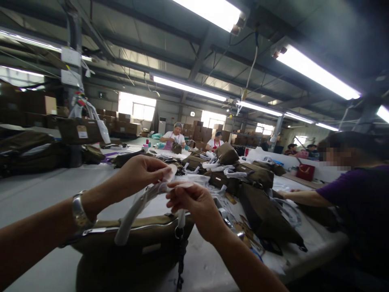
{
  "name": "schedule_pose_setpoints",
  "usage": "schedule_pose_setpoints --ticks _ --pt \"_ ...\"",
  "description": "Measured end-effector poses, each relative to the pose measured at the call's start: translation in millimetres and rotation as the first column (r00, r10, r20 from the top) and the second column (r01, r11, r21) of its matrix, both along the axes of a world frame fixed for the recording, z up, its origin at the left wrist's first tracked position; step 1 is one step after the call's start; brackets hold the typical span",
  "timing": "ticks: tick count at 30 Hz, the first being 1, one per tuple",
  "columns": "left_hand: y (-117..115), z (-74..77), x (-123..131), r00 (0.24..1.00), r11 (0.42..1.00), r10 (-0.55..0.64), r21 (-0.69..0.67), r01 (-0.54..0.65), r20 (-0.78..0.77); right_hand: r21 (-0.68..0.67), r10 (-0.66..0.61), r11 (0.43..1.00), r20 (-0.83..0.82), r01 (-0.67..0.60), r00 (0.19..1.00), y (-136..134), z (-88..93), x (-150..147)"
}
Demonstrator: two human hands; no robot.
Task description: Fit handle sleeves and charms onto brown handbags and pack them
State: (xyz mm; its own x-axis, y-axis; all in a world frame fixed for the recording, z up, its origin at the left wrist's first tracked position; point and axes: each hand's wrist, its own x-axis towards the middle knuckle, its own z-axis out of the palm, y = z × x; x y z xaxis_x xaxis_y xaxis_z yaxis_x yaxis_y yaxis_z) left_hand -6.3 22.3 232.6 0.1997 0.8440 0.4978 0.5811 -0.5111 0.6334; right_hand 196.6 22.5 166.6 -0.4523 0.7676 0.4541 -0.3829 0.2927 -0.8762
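Observation:
My left hand (pixel 141 174) and my right hand (pixel 194 205) are both raised over an olive-brown handbag (pixel 136 243) lying on the white table (pixel 36 190). Each hand pinches the white wrapping (pixel 170 180) on the bag's handle, fingers pressed together. The wrapped handle (pixel 130 219) runs down to the bag's zipped top. A silver bracelet (pixel 79 213) is on my left wrist. A dark strap with a metal ring (pixel 179 235) hangs off the bag's front.
Several more olive bags with white-wrapped handles (pixel 243 174) are piled across the table. A person in a purple top (pixel 355 194) sits at the right, arm on the table. Other workers (pixel 174 140) stand farther back, with stacked cardboard boxes (pixel 121 121) behind.

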Motion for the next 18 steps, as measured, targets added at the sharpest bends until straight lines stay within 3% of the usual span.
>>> schedule_pose_setpoints --ticks 2,4,9,18 --pt "-2 -1.7 -1 0.998 0.999 -0.028 -0.038 0.03 0.048 0.136 -0.238 0.964 0.046 0.23 0.97 0 -0.4 -5" --pt "-5 -4.1 -2 0.994 0.997 -0.045 -0.064 0.052 0.098 0.209 -0.331 0.926 0.045 0.315 0.943 -2 2.5 -9" --pt "-11 -9.8 -2 0.98 0.998 -0.047 -0.025 0.053 0.193 -0.011 -0.132 0.991 0.009 0.132 0.991 -4 9.5 -15" --pt "-20 -23.4 -3 0.988 0.975 0.008 0.22 -0.042 0.153 -0.012 -0.205 0.978 0.07 0.207 0.976 5 3.4 -22"
